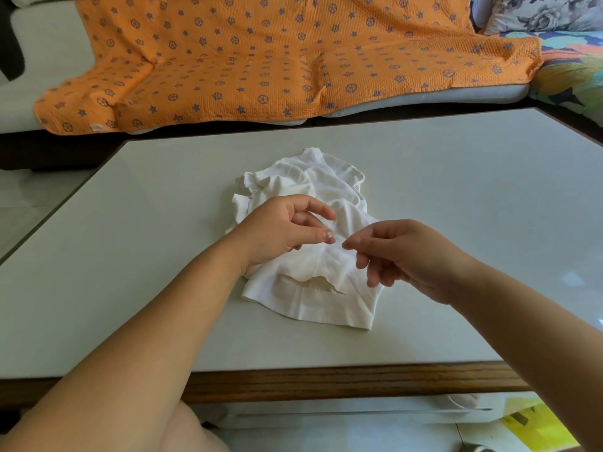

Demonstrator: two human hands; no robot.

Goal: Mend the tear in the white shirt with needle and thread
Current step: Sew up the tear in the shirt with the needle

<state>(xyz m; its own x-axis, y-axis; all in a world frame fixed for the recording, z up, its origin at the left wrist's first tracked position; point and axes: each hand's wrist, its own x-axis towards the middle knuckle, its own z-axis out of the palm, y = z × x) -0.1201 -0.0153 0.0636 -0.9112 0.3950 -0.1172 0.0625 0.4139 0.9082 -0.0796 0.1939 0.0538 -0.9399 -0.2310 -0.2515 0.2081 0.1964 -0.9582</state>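
Our left forearm (146, 321) and right forearm (528, 324) stretch from the near edge over the counter (456, 190); the shirt (326, 187) lies crumpled at the counter's middle, under and beyond the hands. Our left hand (280, 228) rests on the shirt, thumb and forefinger a narrow gap apart with nothing visible between them; whether its lower fingers grip cloth we cannot tell. Our right hand (404, 256) hovers just beside it, thumb and forefinger tips meeting as if in a pinch, the other fingers hanging loose; what they hold, if anything, is too fine to see; neither needle nor thread shows.

We judge the chief risk to be stitching through both layers, since the shirt lies doubled and the needle could catch the back and sew the body closed. The loose folds could also shift under the left hand and pull the edges out of line, leaving a puckered seam; a fine thread may slip from the pinch or tangle in the rumpled cloth.

The shirt is white, soft and thin; its far part is bunched in folds and its near hem lies fairly flat. The tear (313, 283) gapes as a wide curved slit just above that hem, near the left wrist; its edges curl and a duller layer shows inside.
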